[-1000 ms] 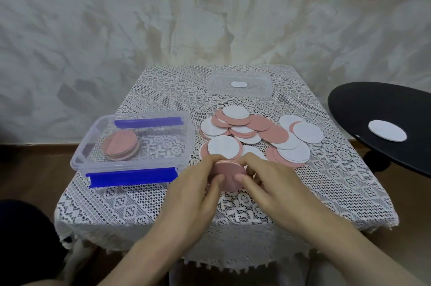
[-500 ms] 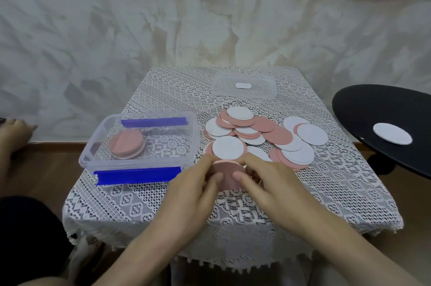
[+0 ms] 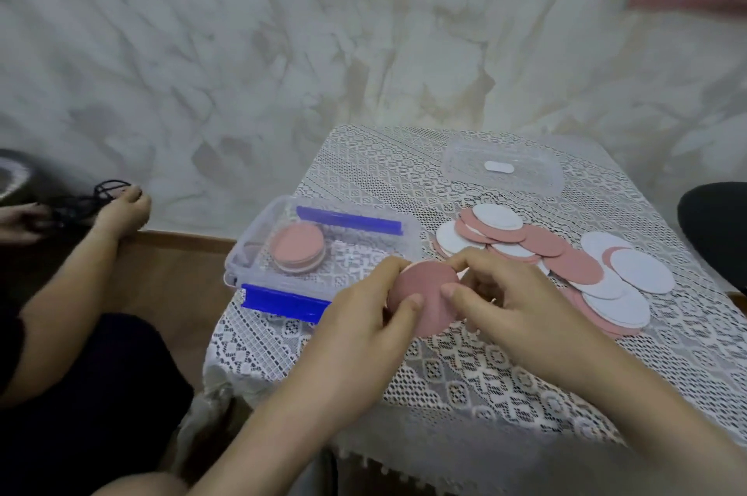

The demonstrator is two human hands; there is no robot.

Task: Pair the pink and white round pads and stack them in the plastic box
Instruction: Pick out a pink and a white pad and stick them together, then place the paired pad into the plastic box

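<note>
Pink pad [image 3: 424, 299], one, pinched at its rim by curled fingers [image 3: 408, 307] of left hand [image 3: 364, 330] and right hand [image 3: 509, 305], face tilted toward the camera, just above the surface [image 3: 485, 374], beside one plastic box [image 3: 250, 249] holding one stack [image 3: 298, 253].

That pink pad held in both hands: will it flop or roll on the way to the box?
Probably stiff: the pink pad shows a flat disc shape while the left hand and right hand pinch only its edges. Likely light, since fingertips alone carry it. Unlikely to roll once laid down: the stack in the plastic box sits flat.
</note>
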